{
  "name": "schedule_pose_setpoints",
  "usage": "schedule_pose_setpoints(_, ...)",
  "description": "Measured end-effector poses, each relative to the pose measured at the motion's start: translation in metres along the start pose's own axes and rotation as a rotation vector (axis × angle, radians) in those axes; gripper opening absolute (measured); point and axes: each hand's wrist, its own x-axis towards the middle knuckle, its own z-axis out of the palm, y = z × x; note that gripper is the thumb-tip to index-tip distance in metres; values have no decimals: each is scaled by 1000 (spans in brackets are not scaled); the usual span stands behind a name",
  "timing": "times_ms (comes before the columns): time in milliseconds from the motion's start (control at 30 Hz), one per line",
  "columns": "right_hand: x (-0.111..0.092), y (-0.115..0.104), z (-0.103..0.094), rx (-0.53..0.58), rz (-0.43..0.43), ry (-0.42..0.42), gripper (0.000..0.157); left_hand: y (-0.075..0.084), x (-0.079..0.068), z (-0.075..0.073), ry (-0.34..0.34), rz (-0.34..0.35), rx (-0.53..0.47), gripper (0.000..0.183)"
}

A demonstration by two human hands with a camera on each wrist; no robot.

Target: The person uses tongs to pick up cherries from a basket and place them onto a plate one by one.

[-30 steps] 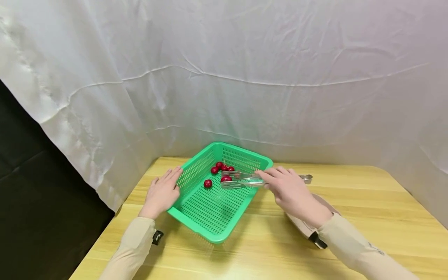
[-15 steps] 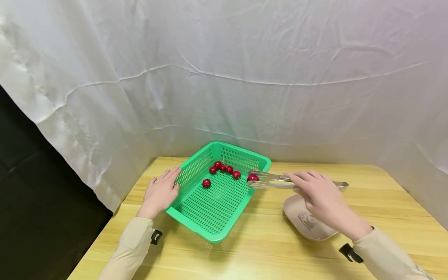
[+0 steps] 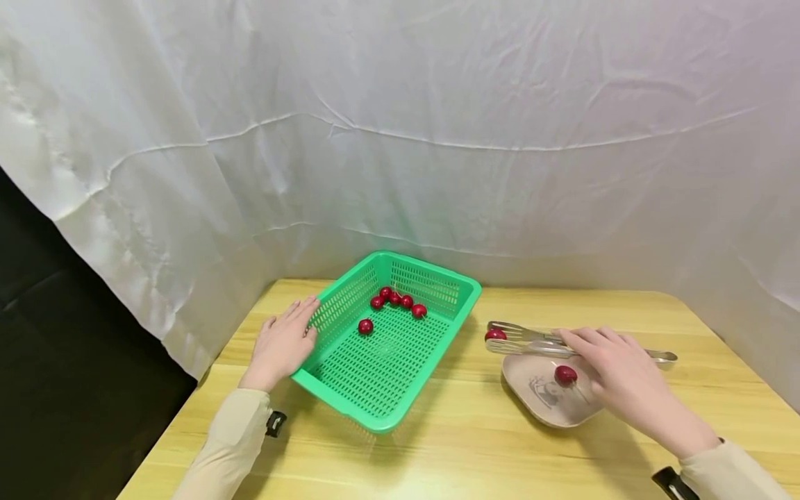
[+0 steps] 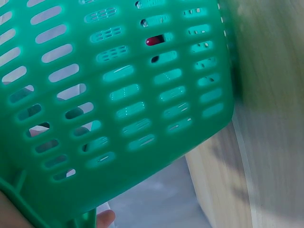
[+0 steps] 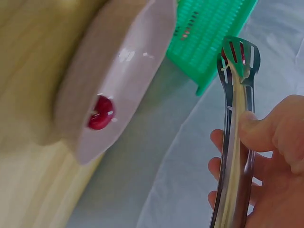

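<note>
My left hand (image 3: pixel 282 344) holds the left rim of a green perforated plastic basket (image 3: pixel 400 410). Inside the basket several red cherries (image 3: pixel 419 311) lie mostly near the far left corner. In my right hand (image 3: pixel 625 371) is a pair of metal tongs (image 5: pixel 232 142), thumb on one side and fingers on the other. Between the slotted tips of the tongs is a cherry (image 3: pixel 496 335), above the far edge of a pale pink dish (image 3: pixel 531 396). One cherry (image 5: pixel 101 113) lies in that dish, which has a grey drawing. Only a fingertip (image 4: pixel 105 218) and a sliver of my left hand show in the left wrist view.
A light wooden table (image 3: pixel 450 444) carries the basket and the dish, with bare wood between them. Pale satiny cloth (image 3: pixel 437 194) hangs behind the table and along its left side. A black area (image 3: pixel 81 389) fills the lower left.
My right hand has moved right with the tongs and their cherry, out of the basket to the dish. The cherry in the dish has come into view. My left hand stays on the rim.
</note>
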Motion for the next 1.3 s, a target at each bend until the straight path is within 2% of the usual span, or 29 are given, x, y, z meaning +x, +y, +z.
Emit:
schedule_pose_setpoints(100,-9,5,2,-9,10,-21,59,0,0,1,-2,0,-4,55)
schedule_pose_setpoints(367,-26,17,9,-14,38,-88,70,-3,-1,1,0,0,-4,55)
schedule_pose_setpoints(633,-33,24,16,-21,51,-104,52,-4,0,-2,2,-1,0,56)
schedule_pose_setpoints(833,-36,26,19,-5,82,-149,51,-2,1,-2,0,5,1,55)
schedule_pose_setpoints(1100,-35,20,17,-11,78,-104,58,-1,-1,1,12,13,0,52)
schedule_pose_setpoints(1300,-24,10,14,38,60,-36,58,-2,-1,2,19,14,0,52)
